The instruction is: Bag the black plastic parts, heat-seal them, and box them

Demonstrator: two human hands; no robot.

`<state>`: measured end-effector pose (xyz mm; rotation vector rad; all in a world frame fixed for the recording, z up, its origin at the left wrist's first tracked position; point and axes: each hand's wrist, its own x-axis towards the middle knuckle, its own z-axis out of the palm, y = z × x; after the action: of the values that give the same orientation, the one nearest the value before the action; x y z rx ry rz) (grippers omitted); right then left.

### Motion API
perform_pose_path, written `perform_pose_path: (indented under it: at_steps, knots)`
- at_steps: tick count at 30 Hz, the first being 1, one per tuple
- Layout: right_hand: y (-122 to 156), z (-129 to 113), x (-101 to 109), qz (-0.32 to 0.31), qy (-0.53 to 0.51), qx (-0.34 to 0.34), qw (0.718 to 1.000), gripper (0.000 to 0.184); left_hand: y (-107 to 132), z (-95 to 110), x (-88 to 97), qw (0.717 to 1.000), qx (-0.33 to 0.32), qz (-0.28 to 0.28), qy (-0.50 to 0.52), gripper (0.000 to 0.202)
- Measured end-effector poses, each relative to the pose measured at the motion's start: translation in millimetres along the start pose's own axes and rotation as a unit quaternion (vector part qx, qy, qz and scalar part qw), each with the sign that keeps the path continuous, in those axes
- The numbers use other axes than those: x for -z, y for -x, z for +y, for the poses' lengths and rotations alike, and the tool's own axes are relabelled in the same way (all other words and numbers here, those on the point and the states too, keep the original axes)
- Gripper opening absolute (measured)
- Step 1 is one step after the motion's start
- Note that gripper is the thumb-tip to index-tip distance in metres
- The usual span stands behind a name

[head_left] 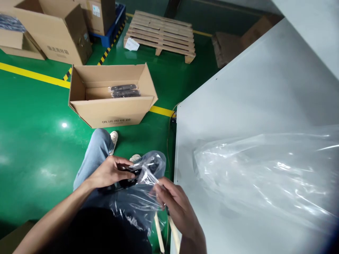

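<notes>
Low in the middle of the head view, my left hand [112, 173] is closed on a glossy black part [129, 180] whose exact kind I cannot make out. A clear plastic bag [152, 173] covers the part's right end and hangs in loose folds below it. Just to the right, my right hand [172, 199] pinches the bag's film between thumb and fingers. Something small and dark shows by its lower fingers, too hidden to name. Both hands are over my lap, beside the grey surface.
An open cardboard box [113, 111] on the green floor contains several plastic-wrapped dark parts [125, 91]. Large clear plastic film [265, 169] lies across the grey surface [225, 106] at right. Behind are a wooden pallet [161, 33] and more cartons [53, 31].
</notes>
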<state>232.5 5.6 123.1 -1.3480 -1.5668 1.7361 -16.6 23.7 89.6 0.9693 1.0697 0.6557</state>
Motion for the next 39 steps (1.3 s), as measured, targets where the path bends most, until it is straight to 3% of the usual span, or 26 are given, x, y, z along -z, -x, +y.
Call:
perform_pose_path:
  at_steps: [4,6,8,10,14,15,23,27,30,34,39]
  knots:
    - [6.3,6.3,11.0,0.009,0.029,-0.002,1.000,0.043,6.2,4.3,-5.2,0.992,-0.024,0.070,-0.098,0.024]
    - [8.9,3.2,14.4,0.034,0.098,0.017,0.994,0.035,8.1,6.8,-9.9,0.969,-0.050,0.144,-0.193,0.019]
    - [9.7,-3.6,15.7,0.092,0.179,0.055,0.978,0.050,9.5,7.1,-15.8,0.937,-0.054,0.212,-0.271,0.022]
    - [6.9,-11.4,13.4,0.155,0.233,0.089,0.956,0.063,11.0,4.8,-22.3,0.916,-0.056,0.234,-0.320,0.026]
    - [-8.6,-18.7,0.3,0.205,0.257,0.117,0.937,0.022,14.7,-2.5,-30.7,0.913,-0.086,0.206,-0.341,0.026]
    - [-12.3,-18.2,-3.3,0.213,0.252,0.121,0.936,0.019,15.6,-3.9,-30.9,0.917,-0.089,0.199,-0.333,0.026]
    - [-7.6,-19.7,-17.8,0.256,0.196,0.129,0.938,0.024,20.8,-2.3,-29.7,0.941,-0.101,0.164,-0.279,0.032]
    - [-3.5,-30.1,-20.5,0.199,0.153,0.120,0.961,0.028,14.5,7.8,-35.1,0.934,-0.208,0.073,-0.282,0.035]
    - [-3.0,-34.9,-19.2,0.197,0.159,0.130,0.959,0.027,7.8,12.7,-38.1,0.920,-0.257,0.029,-0.293,0.029]
    - [1.3,-36.7,-12.8,0.180,0.153,0.123,0.964,0.027,6.8,11.5,-41.7,0.944,-0.244,0.062,-0.216,0.027]
    - [6.0,-36.7,-8.4,0.156,0.121,0.097,0.975,0.037,10.2,8.9,-54.0,0.981,-0.136,0.132,-0.032,0.033]
